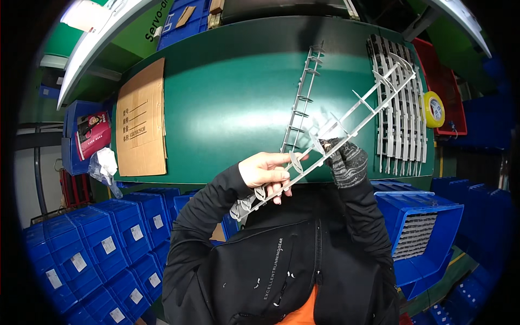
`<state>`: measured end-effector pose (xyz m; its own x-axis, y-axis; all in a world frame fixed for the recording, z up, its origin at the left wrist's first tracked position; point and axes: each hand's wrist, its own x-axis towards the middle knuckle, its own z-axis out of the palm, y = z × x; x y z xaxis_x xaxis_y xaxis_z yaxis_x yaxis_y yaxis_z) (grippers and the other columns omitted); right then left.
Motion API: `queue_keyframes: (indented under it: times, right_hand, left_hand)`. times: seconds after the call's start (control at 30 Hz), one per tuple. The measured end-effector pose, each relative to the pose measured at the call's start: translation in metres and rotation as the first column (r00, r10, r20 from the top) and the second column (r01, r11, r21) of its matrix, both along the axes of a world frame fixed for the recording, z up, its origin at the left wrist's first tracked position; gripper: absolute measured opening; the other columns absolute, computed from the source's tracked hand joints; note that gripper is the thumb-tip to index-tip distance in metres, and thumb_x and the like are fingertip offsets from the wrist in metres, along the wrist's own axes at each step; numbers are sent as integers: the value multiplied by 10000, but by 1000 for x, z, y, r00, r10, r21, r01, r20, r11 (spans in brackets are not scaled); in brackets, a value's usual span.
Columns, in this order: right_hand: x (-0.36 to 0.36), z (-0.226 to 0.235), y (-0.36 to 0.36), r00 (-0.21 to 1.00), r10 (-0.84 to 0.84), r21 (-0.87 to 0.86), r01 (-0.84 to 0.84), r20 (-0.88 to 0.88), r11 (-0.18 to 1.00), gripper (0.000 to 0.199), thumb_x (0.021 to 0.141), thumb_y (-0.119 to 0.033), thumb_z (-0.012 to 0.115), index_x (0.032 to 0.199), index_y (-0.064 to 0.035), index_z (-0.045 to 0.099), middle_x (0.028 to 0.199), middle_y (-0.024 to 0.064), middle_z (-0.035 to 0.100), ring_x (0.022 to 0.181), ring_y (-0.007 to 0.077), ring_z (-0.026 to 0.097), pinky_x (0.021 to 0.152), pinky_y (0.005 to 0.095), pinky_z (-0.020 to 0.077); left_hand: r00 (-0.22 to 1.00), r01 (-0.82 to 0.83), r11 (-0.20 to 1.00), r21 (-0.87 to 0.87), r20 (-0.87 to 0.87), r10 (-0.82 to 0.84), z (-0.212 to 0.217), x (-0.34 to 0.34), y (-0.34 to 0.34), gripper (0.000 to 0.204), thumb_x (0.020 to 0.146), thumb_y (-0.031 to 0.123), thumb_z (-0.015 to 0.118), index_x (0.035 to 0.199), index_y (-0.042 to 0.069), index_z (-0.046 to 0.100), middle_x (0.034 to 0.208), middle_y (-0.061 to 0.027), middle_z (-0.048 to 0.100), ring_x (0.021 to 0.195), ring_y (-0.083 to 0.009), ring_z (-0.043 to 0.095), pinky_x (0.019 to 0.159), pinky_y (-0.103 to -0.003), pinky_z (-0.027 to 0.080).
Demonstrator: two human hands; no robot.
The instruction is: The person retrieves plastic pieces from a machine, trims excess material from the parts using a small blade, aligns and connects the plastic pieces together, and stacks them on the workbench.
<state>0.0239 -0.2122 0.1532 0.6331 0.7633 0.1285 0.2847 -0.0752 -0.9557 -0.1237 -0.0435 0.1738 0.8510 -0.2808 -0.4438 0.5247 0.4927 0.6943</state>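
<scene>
A long ladder-like grey frame [366,112], with thin rails and curved cross pieces, slants from near my waist up to the far right. My bare left hand [266,172] grips its lower part, thumb and fingers round the rails. In a dark grey knitted glove, my right hand [348,163] is closed against the frame's middle; its fingertips are partly hidden by the rail. A second, similar frame [299,103] lies on the green table beyond my hands, with its lower end behind the held frame. To the right, several such frames [400,127] lie side by side in a stack.
The green table [227,103] carries a flat cardboard sheet [142,122] on the left. A roll of yellow tape [434,109] sits by the right edge, near a red bin [447,81]. Blue crates [89,238] are stacked at lower left; another blue crate [449,222] holds grey parts.
</scene>
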Motion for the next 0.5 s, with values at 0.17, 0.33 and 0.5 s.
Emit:
queue_keyframes:
  times: [0.17, 0.33, 0.5]
  right_hand:
    - [-4, -14, -9, 942, -31, -7, 31, -336, 1000, 222, 827, -203, 485, 893, -5, 562, 610, 28, 537, 509, 94, 488, 470, 221, 387]
    - [2, -16, -14, 673, -277, -118, 273, -685, 955, 302, 835, -318, 470, 821, -22, 529, 548, 0, 481, 434, 56, 399, 398, 195, 297]
    - [-4, 7, -8, 997, -69, -87, 65, -44, 994, 229, 831, -210, 448, 798, -6, 548, 550, 42, 501, 466, 109, 465, 439, 244, 360]
  left_hand:
    - [999, -35, 999, 30, -1, 35, -5, 0, -1, 378, 852, 84, 405, 1216, 13, 330, 786, -162, 583, 637, -197, 608, 562, -242, 499]
    - [974, -189, 980, 62, 136, 179, -19, 5, -4, 159, 837, 92, 449, 972, 7, 455, 930, -174, 562, 778, -232, 601, 644, -280, 497]
    - [965, -225, 962, 155, 171, 198, -29, 5, -6, 136, 793, 37, 501, 923, 26, 463, 997, -67, 448, 1039, -211, 469, 795, -306, 451]
